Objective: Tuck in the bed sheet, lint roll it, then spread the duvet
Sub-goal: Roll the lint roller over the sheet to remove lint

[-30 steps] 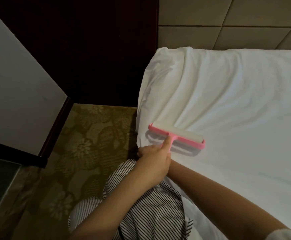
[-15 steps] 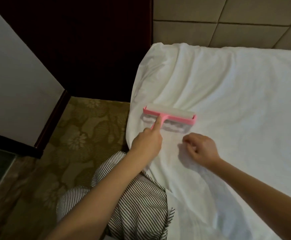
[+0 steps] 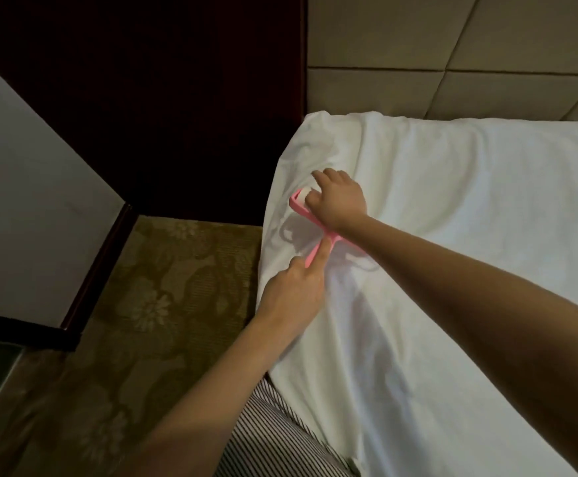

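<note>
A white bed sheet [image 3: 452,235] covers the mattress, wrinkled near its top left corner. A pink lint roller [image 3: 302,208] lies against the sheet close to that corner, its white roll partly hidden. My left hand [image 3: 294,290] grips the roller's pink handle with the index finger stretched along it. My right hand [image 3: 337,197] reaches across over the roller head, fingers curled on the roll and the sheet beside it. No duvet is in view.
A padded beige headboard [image 3: 452,56] rises behind the mattress. A dark wooden panel [image 3: 177,98] and a pale wall [image 3: 22,201] stand to the left. Patterned olive carpet [image 3: 150,304] covers the floor beside the bed. My striped clothing [image 3: 274,438] shows at the bottom.
The roller has travelled up the sheet toward the top left corner and turned slantwise. My right hand came from the sheet below the roller to rest over its head.
</note>
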`<move>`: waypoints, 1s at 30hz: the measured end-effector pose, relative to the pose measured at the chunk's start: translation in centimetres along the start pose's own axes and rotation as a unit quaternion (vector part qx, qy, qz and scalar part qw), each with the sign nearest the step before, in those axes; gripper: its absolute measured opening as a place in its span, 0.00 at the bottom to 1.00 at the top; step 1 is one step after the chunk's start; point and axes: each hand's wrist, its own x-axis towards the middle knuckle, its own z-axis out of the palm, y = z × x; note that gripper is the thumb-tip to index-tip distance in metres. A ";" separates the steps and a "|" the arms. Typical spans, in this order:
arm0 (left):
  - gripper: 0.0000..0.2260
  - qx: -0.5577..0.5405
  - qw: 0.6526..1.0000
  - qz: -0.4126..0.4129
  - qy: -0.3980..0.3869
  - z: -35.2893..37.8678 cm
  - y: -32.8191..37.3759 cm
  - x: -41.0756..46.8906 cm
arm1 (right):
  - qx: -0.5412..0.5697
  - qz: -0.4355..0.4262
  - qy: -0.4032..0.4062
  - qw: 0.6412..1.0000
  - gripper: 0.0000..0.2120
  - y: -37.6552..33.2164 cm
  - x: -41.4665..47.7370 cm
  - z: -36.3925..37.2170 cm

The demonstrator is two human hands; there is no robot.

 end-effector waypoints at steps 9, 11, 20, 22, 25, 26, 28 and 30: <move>0.25 -0.122 0.987 0.014 -0.099 0.5 -4.7 0.9 | -0.124 -0.019 -0.131 0.983 0.20 4.4 9.1 4.1; 0.25 -0.131 0.987 0.014 -0.091 0.6 -5.3 0.5 | -0.086 -0.042 -0.073 0.993 0.12 4.7 9.2 4.9; 0.20 -0.112 0.991 0.075 0.016 1.8 -6.2 0.6 | -0.038 -0.078 -0.079 0.993 0.13 2.2 12.6 5.3; 0.21 -0.083 0.992 0.077 0.056 2.0 -5.9 0.4 | -0.062 -0.108 -0.132 0.983 0.17 3.7 12.2 5.5; 0.21 -0.080 0.991 0.065 0.084 2.4 -5.8 0.4 | 0.026 -0.073 -0.065 0.995 0.12 4.5 11.6 6.4; 0.21 -0.081 0.991 0.062 0.082 2.4 -5.7 0.4 | 0.055 -0.044 -0.021 0.997 0.11 4.1 11.6 6.7; 0.20 -0.079 0.992 0.064 0.076 2.5 -5.7 0.4 | 0.085 0.009 0.035 0.996 0.13 3.2 11.1 7.3; 0.20 -0.087 0.993 0.059 0.061 2.5 -5.7 0.4 | 0.123 0.034 0.055 0.990 0.14 2.5 11.1 7.3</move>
